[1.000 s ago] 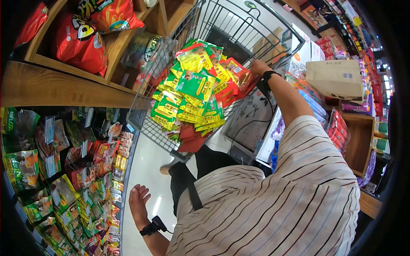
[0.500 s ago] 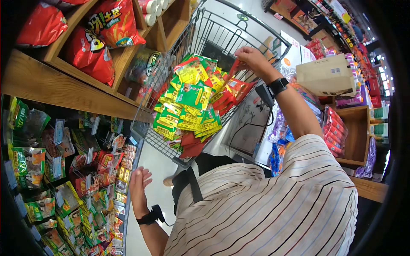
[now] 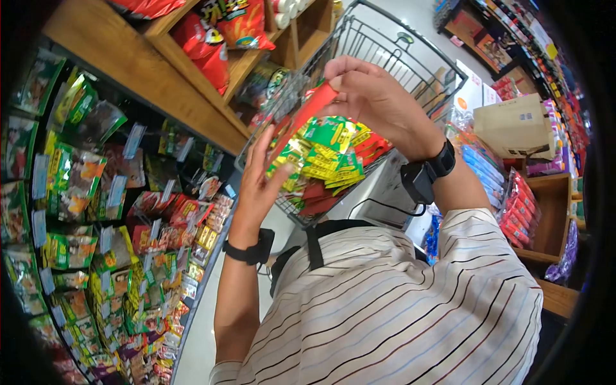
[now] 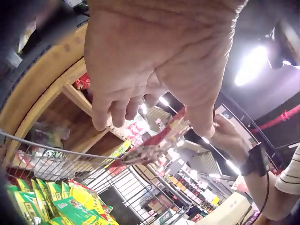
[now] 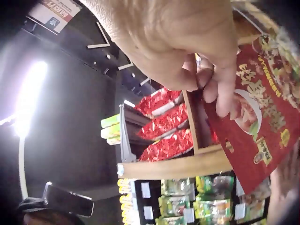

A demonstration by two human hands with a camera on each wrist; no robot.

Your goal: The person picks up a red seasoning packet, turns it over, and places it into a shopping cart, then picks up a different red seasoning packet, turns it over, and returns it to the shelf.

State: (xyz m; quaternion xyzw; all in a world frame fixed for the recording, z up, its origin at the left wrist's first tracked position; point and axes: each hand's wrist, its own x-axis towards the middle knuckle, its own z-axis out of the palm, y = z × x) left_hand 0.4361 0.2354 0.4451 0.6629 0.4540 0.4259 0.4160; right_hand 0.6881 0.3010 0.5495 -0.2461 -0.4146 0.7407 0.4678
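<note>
My right hand (image 3: 385,106) pinches a flat red food packet (image 3: 307,115) by one edge, raised above the shopping cart (image 3: 463,80). In the right wrist view the packet (image 5: 267,110) shows gold lettering and a picture of a bowl, with thumb and fingertips at its near edge. My left hand (image 3: 255,192) is at the packet's lower end, its fingers extended and the thumb apart. The left wrist view shows the left palm (image 4: 154,61) facing the packet (image 4: 161,138). Below, green, yellow and red packets (image 3: 330,151) lie heaped in the cart, partly hidden by both hands.
To the left stands a rack of hanging snack packets (image 3: 77,173). A wooden shelf (image 3: 147,70) with red chip bags (image 3: 240,25) borders the cart's left side. On the right are a beige paper bag (image 3: 513,125) and bagged red goods (image 3: 518,208).
My right hand has lifted the red packet from the cart's right side and brought it up, left and nearer. My left hand has risen from beside the body to the packet. The view has shifted.
</note>
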